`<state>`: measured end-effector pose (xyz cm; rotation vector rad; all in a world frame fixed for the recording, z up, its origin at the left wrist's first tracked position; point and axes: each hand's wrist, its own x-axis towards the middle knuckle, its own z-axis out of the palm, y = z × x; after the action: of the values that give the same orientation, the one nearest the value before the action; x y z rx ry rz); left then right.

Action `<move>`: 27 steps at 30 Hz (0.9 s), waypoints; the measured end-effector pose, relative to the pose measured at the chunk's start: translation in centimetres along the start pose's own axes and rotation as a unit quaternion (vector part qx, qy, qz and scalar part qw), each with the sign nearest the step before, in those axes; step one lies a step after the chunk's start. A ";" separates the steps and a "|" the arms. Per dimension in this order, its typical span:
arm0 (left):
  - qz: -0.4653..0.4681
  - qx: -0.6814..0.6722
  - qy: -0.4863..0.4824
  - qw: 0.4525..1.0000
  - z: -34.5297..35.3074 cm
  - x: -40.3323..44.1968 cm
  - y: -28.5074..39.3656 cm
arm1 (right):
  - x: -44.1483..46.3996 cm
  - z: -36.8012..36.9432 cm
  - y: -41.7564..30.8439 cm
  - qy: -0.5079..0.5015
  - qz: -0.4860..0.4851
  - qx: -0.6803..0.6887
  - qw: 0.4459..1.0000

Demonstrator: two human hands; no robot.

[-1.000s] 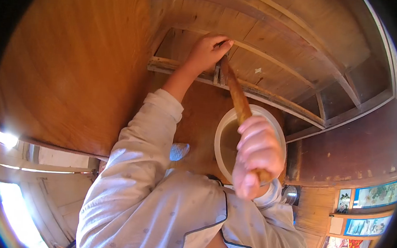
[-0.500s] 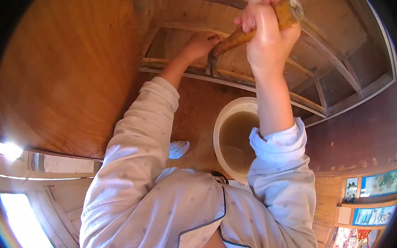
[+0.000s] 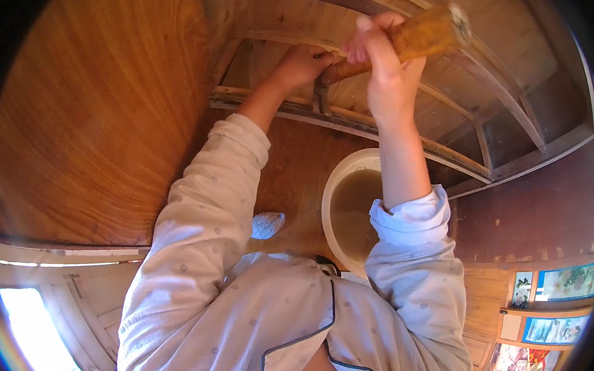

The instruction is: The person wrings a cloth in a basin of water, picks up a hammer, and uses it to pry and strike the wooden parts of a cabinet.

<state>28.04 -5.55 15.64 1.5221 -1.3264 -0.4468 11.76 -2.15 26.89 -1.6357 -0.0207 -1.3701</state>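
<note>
A long, tapered yellow-brown piece (image 3: 426,36), like a thick root, slants across the upper middle of the view. Its broad end, with a pale, rough face, points to the upper right. My right hand (image 3: 389,73) is closed round its middle. At the narrow lower end, the bent fingers of my left hand (image 3: 305,63) grip it; the fingertips are partly hidden. Below my right forearm stands a white tub (image 3: 329,207) of murky brown water (image 3: 353,205), partly covered by my sleeve.
A wooden frame (image 3: 261,103) with slats and panels lies beyond my hands. The large brown wooden panel (image 3: 99,108) rises on my left. A light-coloured foot covering (image 3: 268,225) shows on the brown floor left of the tub. Pictures (image 3: 569,279) are at the lower right.
My right hand has slid left along the root-like piece towards the narrow end, so more of its broad end shows. My left hand has stayed nearly in place.
</note>
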 end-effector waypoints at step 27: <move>0.043 -0.113 0.035 0.992 1.0 -2.1 0.8 | -4.5 0.5 -0.3 -0.025 0.041 -0.056 0.997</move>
<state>26.20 -4.04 15.28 1.2780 -1.2369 -0.4681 10.26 0.75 23.68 -1.7453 0.0931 -1.2874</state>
